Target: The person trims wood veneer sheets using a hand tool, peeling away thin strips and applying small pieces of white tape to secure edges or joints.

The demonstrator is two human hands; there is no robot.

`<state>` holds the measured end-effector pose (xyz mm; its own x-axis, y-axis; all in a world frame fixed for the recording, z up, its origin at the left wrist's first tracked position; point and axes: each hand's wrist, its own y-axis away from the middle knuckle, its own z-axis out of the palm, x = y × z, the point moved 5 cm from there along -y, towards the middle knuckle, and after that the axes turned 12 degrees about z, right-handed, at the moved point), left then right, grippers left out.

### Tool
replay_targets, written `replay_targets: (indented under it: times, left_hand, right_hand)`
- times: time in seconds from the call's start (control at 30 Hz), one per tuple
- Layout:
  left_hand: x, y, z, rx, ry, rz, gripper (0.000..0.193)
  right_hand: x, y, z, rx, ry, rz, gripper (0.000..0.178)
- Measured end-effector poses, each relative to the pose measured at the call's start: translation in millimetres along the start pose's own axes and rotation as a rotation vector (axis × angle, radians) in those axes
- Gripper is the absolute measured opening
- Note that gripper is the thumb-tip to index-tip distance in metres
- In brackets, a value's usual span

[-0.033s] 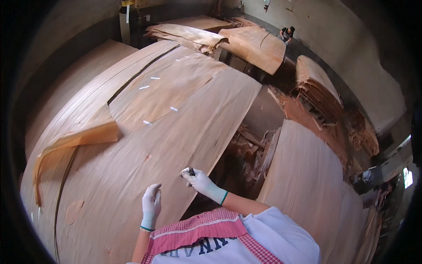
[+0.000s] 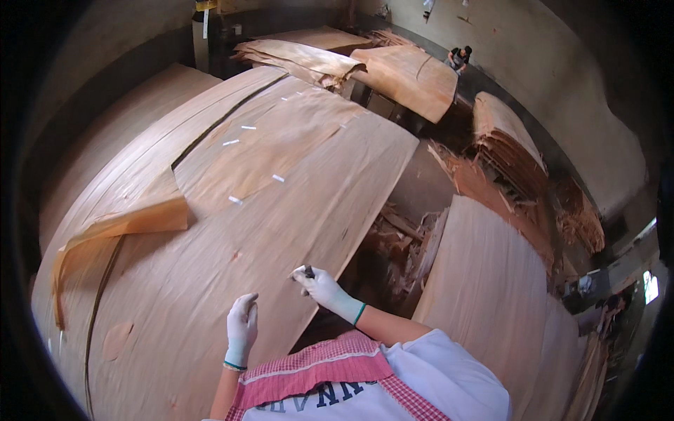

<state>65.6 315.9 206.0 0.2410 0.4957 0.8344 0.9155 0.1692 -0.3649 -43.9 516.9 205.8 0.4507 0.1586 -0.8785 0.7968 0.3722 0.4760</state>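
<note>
Both my hands wear white gloves with green cuffs and hover over a broad stack of pale wood veneer [image 2: 203,288]. My right hand [image 2: 328,293], by the stack's right edge, is closed round a small black-handled tool [image 2: 309,271]; its working end is hard to make out. Left of it, my left hand [image 2: 241,330] holds nothing, its fingers loosely bent and apart from the tool. Farther off, short white tape strips [image 2: 279,178] lie on the top sheet. At the left, a curled orange-brown veneer flap [image 2: 133,221] rises off the surface.
A long dark split [image 2: 225,116] runs through the top sheet. Another veneer stack [image 2: 484,274] stands to my right, with scraps [image 2: 404,235] in the gap between. More stacks [image 2: 407,77] lie at the back, where a person [image 2: 459,59] is by the wall.
</note>
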Motion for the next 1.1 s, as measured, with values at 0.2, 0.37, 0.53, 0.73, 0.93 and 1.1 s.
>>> replay_targets:
  times: [0.2,0.37,0.53,0.73,0.93,1.1]
  left_hand:
    - [-16.0,-49.2,-29.9,0.135,-0.068,-0.043,0.02]
    - [-37.6,-67.2,-55.7,0.286,-0.295,-0.082,0.02]
    - [-38.3,-91.3,-60.5,0.425,-0.363,-0.245,0.02]
    - [-25.9,-141.8,-57.3,0.47,-0.437,-0.302,0.019]
    - [-15.6,-242.4,-101.4,0.365,-0.574,-0.118,0.021]
    - [-25.3,-382.0,-140.4,0.344,-0.651,0.113,0.03]
  right_hand:
    - [-89.6,-119.7,-23.8,0.06,0.103,-0.042,0.023]
    - [-244.4,-263.2,-16.7,0.021,0.166,-0.326,0.019]
    - [-437.3,-389.5,51.9,-0.08,0.067,-0.6,0.02]
    - [-584.2,-480.2,147.9,-0.191,-0.114,-0.579,0.037]
    - [-561.9,-531.1,178.1,-0.347,-0.159,-0.625,0.011]
    - [-439.4,-506.1,148.6,-0.381,-0.158,-0.524,0.017]
